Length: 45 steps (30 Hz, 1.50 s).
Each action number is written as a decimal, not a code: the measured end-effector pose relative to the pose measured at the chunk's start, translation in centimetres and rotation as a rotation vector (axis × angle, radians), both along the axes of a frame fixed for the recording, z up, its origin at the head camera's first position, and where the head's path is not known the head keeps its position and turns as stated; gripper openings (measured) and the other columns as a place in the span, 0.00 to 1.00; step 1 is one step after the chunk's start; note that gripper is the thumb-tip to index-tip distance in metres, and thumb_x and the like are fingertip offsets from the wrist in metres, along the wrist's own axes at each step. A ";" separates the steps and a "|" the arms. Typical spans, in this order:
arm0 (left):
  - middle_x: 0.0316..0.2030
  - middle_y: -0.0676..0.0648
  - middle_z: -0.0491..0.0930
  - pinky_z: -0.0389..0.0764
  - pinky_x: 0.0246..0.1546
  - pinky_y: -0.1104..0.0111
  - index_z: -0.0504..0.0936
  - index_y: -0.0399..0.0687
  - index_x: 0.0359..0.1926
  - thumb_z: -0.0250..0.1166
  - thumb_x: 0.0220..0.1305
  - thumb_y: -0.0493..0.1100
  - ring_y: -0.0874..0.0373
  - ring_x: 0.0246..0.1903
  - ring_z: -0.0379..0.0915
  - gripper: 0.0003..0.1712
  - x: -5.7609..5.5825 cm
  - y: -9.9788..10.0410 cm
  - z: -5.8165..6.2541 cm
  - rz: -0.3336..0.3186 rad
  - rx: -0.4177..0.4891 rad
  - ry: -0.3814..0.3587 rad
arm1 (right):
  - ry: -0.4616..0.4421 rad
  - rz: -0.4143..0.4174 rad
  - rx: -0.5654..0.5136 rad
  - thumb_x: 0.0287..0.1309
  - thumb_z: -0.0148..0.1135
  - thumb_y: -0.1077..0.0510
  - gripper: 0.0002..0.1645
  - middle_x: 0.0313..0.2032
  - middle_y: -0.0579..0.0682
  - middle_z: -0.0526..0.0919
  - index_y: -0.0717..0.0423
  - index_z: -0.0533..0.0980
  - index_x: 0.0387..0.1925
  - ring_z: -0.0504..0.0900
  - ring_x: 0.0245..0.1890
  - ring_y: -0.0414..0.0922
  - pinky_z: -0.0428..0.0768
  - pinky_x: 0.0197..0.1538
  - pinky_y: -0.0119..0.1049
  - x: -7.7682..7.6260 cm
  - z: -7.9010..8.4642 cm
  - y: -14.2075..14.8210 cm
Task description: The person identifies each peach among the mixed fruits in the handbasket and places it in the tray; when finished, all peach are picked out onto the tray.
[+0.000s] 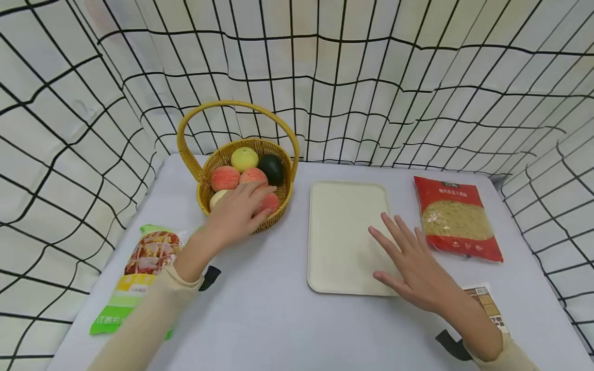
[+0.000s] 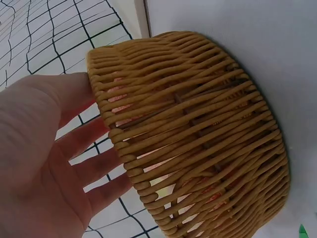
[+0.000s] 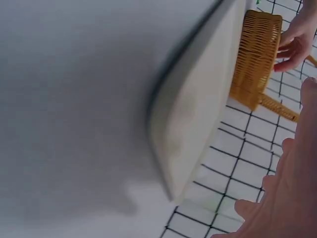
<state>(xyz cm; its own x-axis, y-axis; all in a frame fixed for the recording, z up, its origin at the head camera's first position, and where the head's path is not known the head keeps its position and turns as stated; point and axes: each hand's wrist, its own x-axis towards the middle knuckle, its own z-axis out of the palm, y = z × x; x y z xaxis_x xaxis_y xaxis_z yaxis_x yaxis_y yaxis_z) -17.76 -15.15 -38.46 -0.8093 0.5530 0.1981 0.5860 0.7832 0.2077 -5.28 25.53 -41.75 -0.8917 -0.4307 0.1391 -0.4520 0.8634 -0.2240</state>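
Likely test lab: white table (image 1: 260,314), black netting (image 1: 318,36), pale walls (image 1: 305,57).

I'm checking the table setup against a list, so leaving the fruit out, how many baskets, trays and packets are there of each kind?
Basket: 1
Tray: 1
Packets: 3 (green packet, red packet and brown-printed packet, the last partly hidden)
Total: 5
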 end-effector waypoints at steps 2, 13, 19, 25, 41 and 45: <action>0.67 0.39 0.80 0.86 0.49 0.48 0.78 0.48 0.70 0.70 0.70 0.40 0.39 0.52 0.83 0.29 -0.5 -0.4 0.1 -0.001 -0.029 0.001 | -0.022 -0.019 -0.006 0.62 0.69 0.37 0.57 0.88 0.51 0.43 0.32 0.50 0.86 0.48 0.85 0.64 0.55 0.74 0.82 0.2 -0.8 0.6; 0.68 0.42 0.81 0.84 0.58 0.42 0.80 0.53 0.70 0.78 0.62 0.44 0.41 0.65 0.78 0.35 -3.2 0.4 0.1 0.026 -0.179 -0.168 | -0.130 -0.118 -0.018 0.66 0.65 0.35 0.54 0.86 0.58 0.46 0.37 0.52 0.85 0.51 0.84 0.66 0.52 0.74 0.83 1.4 -4.8 3.2; 0.67 0.42 0.80 0.86 0.52 0.44 0.79 0.56 0.71 0.78 0.61 0.44 0.41 0.59 0.82 0.37 -4.0 1.1 -0.5 0.031 -0.224 -0.180 | -0.179 -0.145 -0.041 0.68 0.63 0.34 0.52 0.87 0.55 0.45 0.35 0.52 0.85 0.48 0.85 0.64 0.48 0.76 0.82 1.8 -5.7 3.6; 0.65 0.41 0.80 0.85 0.53 0.41 0.76 0.55 0.73 0.76 0.62 0.42 0.40 0.53 0.84 0.38 -4.6 1.1 -1.3 0.021 -0.252 -0.195 | -0.215 -0.146 -0.035 0.71 0.59 0.33 0.50 0.87 0.54 0.44 0.34 0.51 0.86 0.47 0.85 0.64 0.47 0.77 0.80 1.8 -6.2 3.7; 0.64 0.43 0.79 0.87 0.46 0.40 0.74 0.59 0.73 0.72 0.66 0.44 0.42 0.52 0.83 0.35 -5.7 1.1 -2.1 -0.037 -0.234 -0.183 | -0.211 -0.133 -0.033 0.71 0.59 0.33 0.49 0.87 0.55 0.46 0.35 0.52 0.86 0.50 0.85 0.64 0.50 0.77 0.79 2.2 -6.7 3.6; 0.63 0.44 0.80 0.88 0.46 0.45 0.75 0.57 0.72 0.77 0.62 0.47 0.44 0.51 0.82 0.37 -5.6 0.6 -2.2 -0.035 -0.173 -0.165 | -0.209 -0.138 -0.019 0.71 0.59 0.32 0.49 0.87 0.55 0.46 0.36 0.52 0.86 0.50 0.85 0.64 0.51 0.78 0.78 2.1 -6.5 3.5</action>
<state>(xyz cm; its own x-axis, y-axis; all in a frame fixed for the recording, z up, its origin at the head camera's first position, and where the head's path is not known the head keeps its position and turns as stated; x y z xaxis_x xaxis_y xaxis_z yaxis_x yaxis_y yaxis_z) -23.39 -14.60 -40.68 -0.8027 0.5953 -0.0356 0.5825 0.7955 0.1669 -3.13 29.00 -48.23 -0.9522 -0.3017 -0.0475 -0.2720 0.9084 -0.3174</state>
